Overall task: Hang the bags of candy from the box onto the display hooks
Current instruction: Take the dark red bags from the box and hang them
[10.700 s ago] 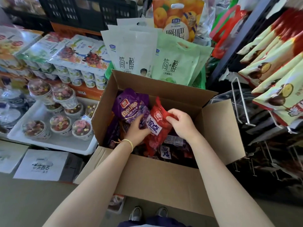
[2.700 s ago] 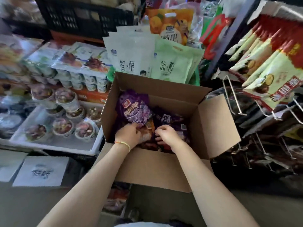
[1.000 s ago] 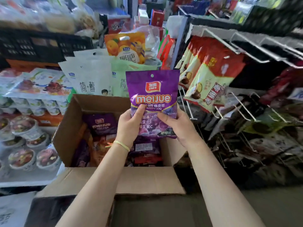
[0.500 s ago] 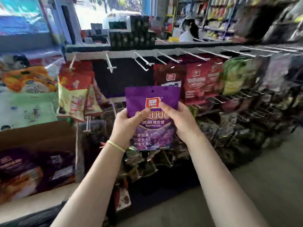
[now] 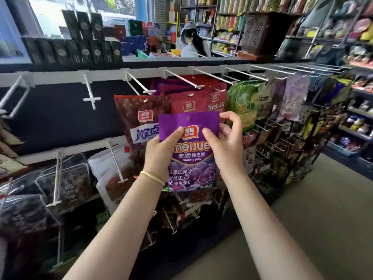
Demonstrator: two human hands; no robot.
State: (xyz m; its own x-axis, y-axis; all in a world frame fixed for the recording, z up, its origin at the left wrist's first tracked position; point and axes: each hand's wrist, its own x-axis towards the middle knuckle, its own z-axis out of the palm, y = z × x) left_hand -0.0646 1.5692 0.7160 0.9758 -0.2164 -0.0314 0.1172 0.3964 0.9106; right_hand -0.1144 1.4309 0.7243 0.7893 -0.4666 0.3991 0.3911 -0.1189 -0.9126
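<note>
A purple bag of gummy candy (image 5: 188, 152) is held upright in front of the display rack, gripped by both hands: the left hand (image 5: 161, 153) pinches its left edge with the thumb across the front, and the right hand (image 5: 226, 146) holds the right edge, thumb on the front and fingers curled behind the top corner. The small hang hole near the bag's top edge is not yet on any hook. Just above and behind it, a white hook (image 5: 139, 83) carries purple bags (image 5: 161, 87) that look like the same kind, so that is probably the target. Red bags (image 5: 193, 102) and a dark red bag (image 5: 139, 118) hang alongside, so some stock is already up. The empty hook (image 5: 90, 91) further left shows space remains. The box is out of view, so how many bags are left cannot be told.
</note>
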